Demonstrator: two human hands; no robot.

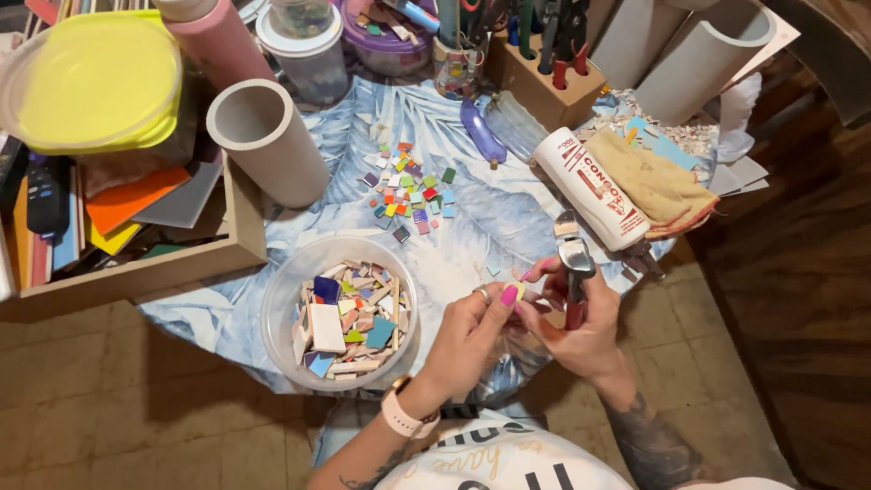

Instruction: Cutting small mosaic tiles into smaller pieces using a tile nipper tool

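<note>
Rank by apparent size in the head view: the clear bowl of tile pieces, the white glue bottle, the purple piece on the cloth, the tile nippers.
1. Clear bowl
2. White glue bottle
3. Tile nippers, partly hidden in the right hand, so unsure against the next
4. Purple piece

we see a desk [472,227] w/ a blue-white leaf-print cover. on it: clear bowl [281,299] of tile bits near the front edge, loose coloured tile pieces [410,192] mid-desk, grey tube [269,141] lying at left, white glue bottle [588,186] on its side at right beside a tan cloth [658,186], wooden tool block [543,86] at back, purple item [481,133] near it.
</note>
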